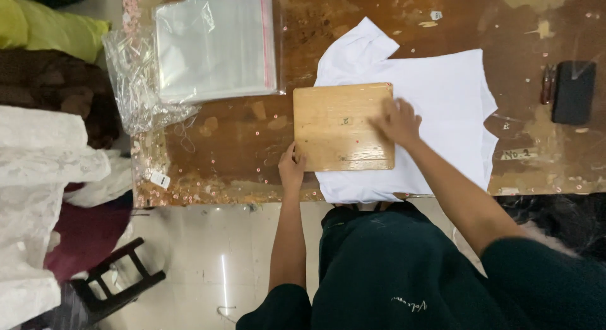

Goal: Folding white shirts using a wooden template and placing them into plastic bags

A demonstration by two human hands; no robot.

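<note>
Board (341,125) of pale wood lies flat on the white shirt (442,90), which is spread across the worn brown surface (252,125), near its front edge. Your left hand (291,169) pinches the board's near left corner, thumb on top. Your right hand (398,120) rests spread and flat where the board's right edge meets the cloth, gripping nothing. Judgement: keep the board square to the shirt's body and press down evenly so the fabric underneath does not creep or wrinkle. Clear plastic bags (214,42) sit stacked far left; a dark phone (573,91) lies far right.
</note>
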